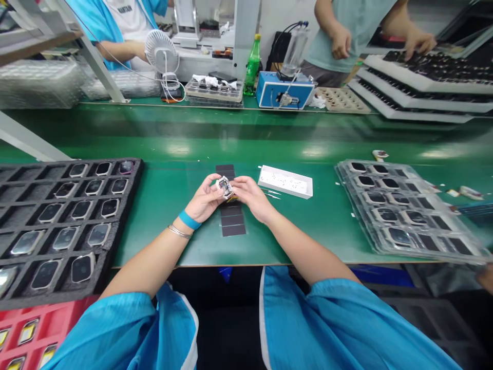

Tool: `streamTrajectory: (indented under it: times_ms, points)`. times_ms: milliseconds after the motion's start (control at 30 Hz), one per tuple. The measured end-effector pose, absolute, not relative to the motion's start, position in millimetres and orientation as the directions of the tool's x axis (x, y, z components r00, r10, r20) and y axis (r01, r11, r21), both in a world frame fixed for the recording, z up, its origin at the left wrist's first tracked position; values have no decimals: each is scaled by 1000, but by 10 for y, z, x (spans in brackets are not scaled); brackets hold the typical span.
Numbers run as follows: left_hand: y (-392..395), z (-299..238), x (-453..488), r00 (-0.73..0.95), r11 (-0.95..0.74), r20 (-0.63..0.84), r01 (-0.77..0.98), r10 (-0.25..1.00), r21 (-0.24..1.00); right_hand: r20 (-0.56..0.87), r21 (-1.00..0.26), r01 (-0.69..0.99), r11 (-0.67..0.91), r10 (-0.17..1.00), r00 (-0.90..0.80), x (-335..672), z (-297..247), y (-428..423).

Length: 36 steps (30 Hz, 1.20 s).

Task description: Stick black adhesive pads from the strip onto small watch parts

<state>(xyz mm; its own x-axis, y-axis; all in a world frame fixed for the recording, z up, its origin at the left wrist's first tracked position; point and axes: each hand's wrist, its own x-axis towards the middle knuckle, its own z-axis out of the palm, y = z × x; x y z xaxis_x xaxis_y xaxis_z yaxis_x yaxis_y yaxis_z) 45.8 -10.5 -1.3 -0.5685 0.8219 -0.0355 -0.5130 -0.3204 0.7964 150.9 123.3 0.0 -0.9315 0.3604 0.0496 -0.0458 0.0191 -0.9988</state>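
Over the middle of the green bench, my left hand [206, 199] grips a small smartwatch case [224, 187] with its inner parts showing. My right hand [252, 196] holds the same case from the other side, fingertips on its edge. A bit of yellow shows under the case, too small to make out. Beneath both hands lies a strip of dark rectangular sheets [233, 222]. Just right of my right hand are thin tweezers [272, 194] and a white box [285, 182] with tiny dark pieces on a white sheet.
A black foam tray [133, 177] of watch cases stands left, above a red tray [61, 313]. To the right is a clear plastic tray [370, 234] with watch screens. Across the bench are a fan [162, 50], green bottle [253, 64], blue machine [283, 92] and two co-workers.
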Motion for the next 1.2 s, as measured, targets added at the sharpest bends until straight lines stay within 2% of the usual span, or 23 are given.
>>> streamTrajectory:
  times_ms: [33, 67, 100, 133, 200, 267, 333, 433, 500, 567, 700, 800, 933, 1033, 1200]
  points:
    - [-115, 1, 448, -560, -323, -30, -519, 828, 791, -84, -985, 43, -165, 249, -965, 1499, -5, 1251]
    - [-125, 14, 440, -551, -322, -27, -525, 834, 788, -190, -949, 147, -280, 133, -973, 1493, -9, 1274]
    - [-134, 25, 433, -546, -321, -25, -529, 838, 786, -266, -913, 234, -335, 51, -963, 1490, -10, 1301]
    - [-143, 34, 426, -541, -320, -24, -532, 840, 784, -311, -890, 283, -359, 23, -950, 1490, -6, 1333]
    - [-157, 42, 414, -539, -317, -29, -537, 842, 782, -319, -888, 268, -374, 79, -945, 1504, 21, 1402]
    - [-166, 40, 405, -535, -305, -41, -541, 844, 784, -246, -916, 172, -361, 168, -955, 1531, 73, 1457]
    - [-171, 37, 405, -524, -284, -59, -549, 850, 786, -129, -952, 46, -301, 264, -956, 1564, 133, 1470]
    - [-176, 41, 425, -473, -223, -93, -568, 876, 792, 113, -984, -156, -89, 368, -923, 1607, 195, 1403]
    - [-178, 48, 445, -411, -164, -115, -584, 904, 795, 262, -965, -250, 81, 373, -890, 1628, 204, 1337]
    - [-178, 50, 459, -347, -110, -131, -595, 929, 797, 331, -942, -284, 179, 353, -875, 1643, 198, 1299]
    - [-171, 29, 456, -257, -36, -153, -606, 954, 794, 289, -950, -239, 199, 275, -917, 1676, 218, 1363]
    - [-164, 10, 444, -225, -3, -171, -613, 959, 790, 214, -948, -141, 286, 246, -945, 1716, 275, 1475]
    - [-170, 3, 431, -222, 28, -203, -606, 954, 795, 91, -980, -56, 193, 176, -980, 1778, 349, 1541]
    - [-181, 1, 428, -234, 34, -212, -592, 949, 805, 145, -972, -113, 208, 148, -978, 1805, 375, 1501]
    - [-190, -9, 443, -174, 83, -231, -600, 957, 795, 321, -888, -191, 419, 267, -908, 1778, 340, 1396]
